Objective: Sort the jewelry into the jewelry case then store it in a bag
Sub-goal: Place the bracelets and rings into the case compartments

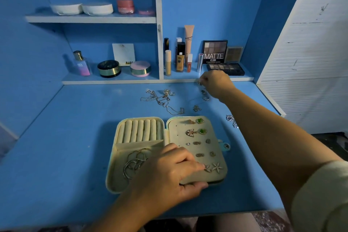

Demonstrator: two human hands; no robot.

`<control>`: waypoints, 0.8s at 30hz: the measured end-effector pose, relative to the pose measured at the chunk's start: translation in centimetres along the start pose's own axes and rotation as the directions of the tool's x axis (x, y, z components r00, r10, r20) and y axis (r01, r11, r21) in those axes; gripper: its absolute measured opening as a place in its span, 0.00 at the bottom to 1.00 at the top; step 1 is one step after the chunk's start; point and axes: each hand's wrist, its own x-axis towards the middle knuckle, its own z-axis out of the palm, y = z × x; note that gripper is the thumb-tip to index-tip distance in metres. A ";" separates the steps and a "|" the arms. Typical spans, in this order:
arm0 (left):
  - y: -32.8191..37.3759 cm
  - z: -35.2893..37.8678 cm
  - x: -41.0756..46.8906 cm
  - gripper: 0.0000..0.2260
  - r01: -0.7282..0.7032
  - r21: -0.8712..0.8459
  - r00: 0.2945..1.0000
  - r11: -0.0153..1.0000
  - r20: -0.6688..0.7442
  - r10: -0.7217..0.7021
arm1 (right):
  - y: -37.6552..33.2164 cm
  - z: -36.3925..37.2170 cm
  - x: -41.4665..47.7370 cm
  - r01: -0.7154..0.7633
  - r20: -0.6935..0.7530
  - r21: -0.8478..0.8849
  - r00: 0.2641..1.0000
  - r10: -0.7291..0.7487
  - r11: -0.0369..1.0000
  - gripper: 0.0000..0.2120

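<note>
The blue desk (66, 137) carries my open jewelry case (177, 135) near its front edge. My left hand (169, 173) grips the front edge of the case's earring panel, thumb below and fingers curled on top. My right hand (216, 83) reaches to the far edge by the shelf, its fingertips pinching a small ring (199, 82). Tangled chains (162, 100) lie beyond the case, with two more rings (205, 95) just beside my right hand.

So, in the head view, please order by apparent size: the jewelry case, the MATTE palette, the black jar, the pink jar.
1. jewelry case, helped by nearness to the camera
2. MATTE palette
3. black jar and pink jar: alike, not ranked
</note>
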 end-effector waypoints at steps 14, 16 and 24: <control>-0.1 0.5 0.0 0.13 -0.016 -0.009 0.998 1.000 -0.056 0.015 | 0.3 0.7 -0.7 -0.085 0.078 0.115 0.994 0.077 0.990 0.17; -0.2 0.6 0.1 0.13 -0.021 -0.012 0.998 1.000 -0.066 0.020 | 0.7 0.6 -0.8 -0.107 0.102 0.061 0.990 0.101 0.992 0.20; -0.1 0.3 0.1 0.14 -0.016 -0.015 0.999 1.000 -0.048 0.015 | -2.3 0.8 -1.6 0.235 -0.009 -0.097 0.971 -0.237 0.967 0.12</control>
